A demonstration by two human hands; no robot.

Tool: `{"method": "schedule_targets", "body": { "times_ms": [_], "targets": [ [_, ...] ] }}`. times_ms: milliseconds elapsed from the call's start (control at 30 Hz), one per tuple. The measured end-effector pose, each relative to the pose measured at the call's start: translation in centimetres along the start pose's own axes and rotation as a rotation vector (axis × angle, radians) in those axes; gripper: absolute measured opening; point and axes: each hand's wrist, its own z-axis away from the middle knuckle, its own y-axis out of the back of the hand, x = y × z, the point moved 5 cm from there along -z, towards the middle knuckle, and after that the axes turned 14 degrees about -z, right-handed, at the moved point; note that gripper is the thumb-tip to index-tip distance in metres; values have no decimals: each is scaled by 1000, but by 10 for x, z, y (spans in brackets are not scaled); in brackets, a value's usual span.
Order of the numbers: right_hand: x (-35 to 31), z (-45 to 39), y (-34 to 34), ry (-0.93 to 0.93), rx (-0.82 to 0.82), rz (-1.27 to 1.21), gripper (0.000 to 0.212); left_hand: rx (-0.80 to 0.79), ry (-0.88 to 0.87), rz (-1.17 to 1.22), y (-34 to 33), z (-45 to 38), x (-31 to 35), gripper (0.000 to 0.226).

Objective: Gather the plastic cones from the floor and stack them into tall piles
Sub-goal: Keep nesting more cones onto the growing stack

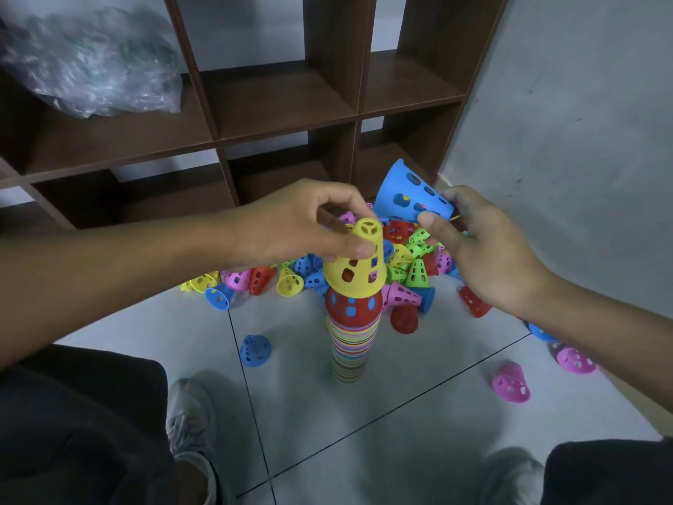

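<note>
Right now your left hand (298, 220) pinches the narrow top of a yellow cone (358, 264), thumb and fingers curled round it, as it sits over the red cone (351, 308) capping the tall striped stack (351, 348) on the tiled floor (400, 424). Your right hand (477, 246) grips a blue cone (411, 196) by its narrow end, tilted in the air above the loose heap of cones (408, 260) in front of the brown shelf unit (284, 114).

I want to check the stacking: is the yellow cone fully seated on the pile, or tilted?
Tilted, not seated: the yellow cone leans over the red cone topping the pile, in the left hand.
</note>
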Motion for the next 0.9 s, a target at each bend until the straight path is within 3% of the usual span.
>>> {"method": "schedule_targets", "body": {
  "times_ms": [233,600,733,900],
  "targets": [
    [-2,7,6,1,-11,7,16,-55,12,-18,-21,-1,-15,27],
    [-15,12,2,65,-90,1,27,-88,-38,-140,-19,-2,-28,37],
    [-29,18,0,113,-138,48,27,-69,-14,-282,-1,-1,-37,43],
    [-41,21,0,169,-149,-13,15,-77,16,-540,23,6,-56,32]
  ]
}}
